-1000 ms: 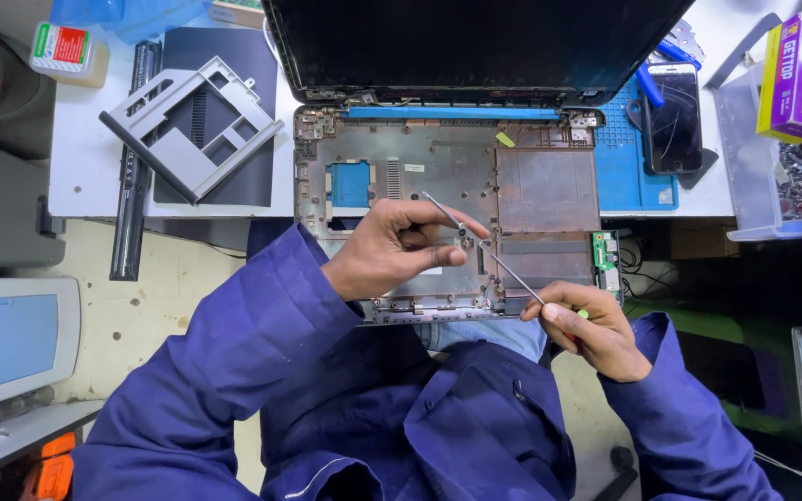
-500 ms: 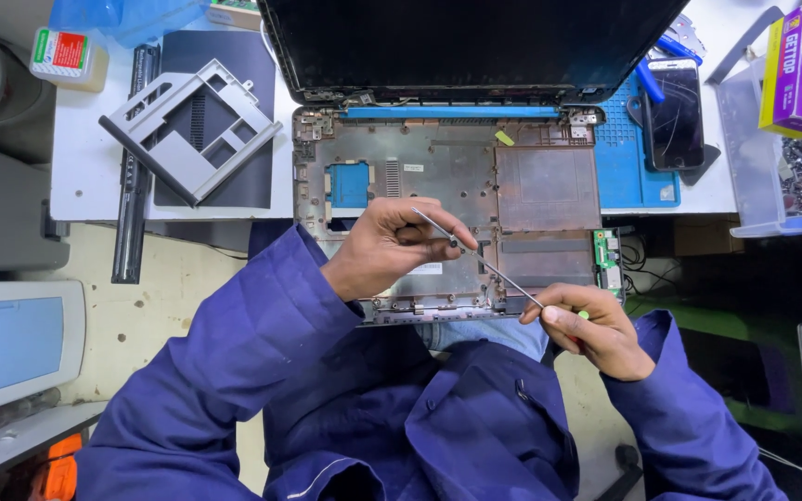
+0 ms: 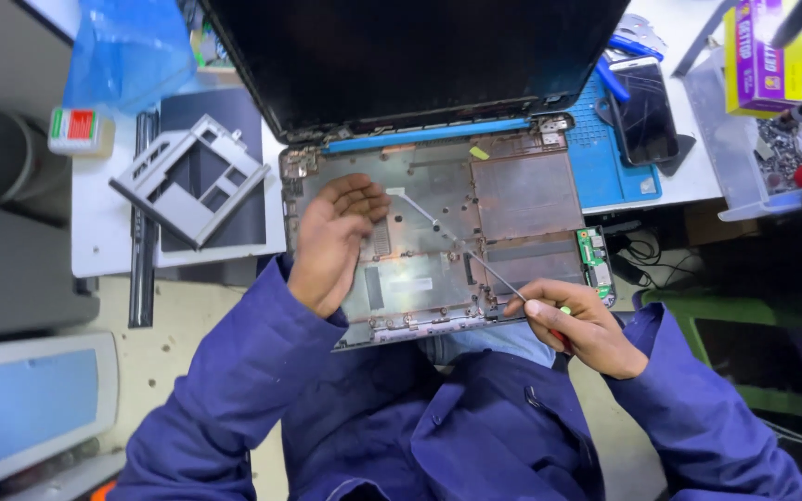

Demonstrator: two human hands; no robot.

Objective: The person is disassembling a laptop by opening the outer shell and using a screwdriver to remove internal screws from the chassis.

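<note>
Screwdriver, long thin metal shaft (image 3: 457, 243), now reaches further up-left across the stripped grey laptop base (image 3: 522, 199) at frame centre; right hand (image 3: 579, 325) pinches its handle, left hand (image 3: 331, 243) resting curled, holding nothing.

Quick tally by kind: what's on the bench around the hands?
Hands: 2, left hand, right hand
Screwdriver: 1
Laptop: 1
Phone: 1
Grey bracket: 1
Green circuit board: 1
Purple box: 1
Total: 8
</note>
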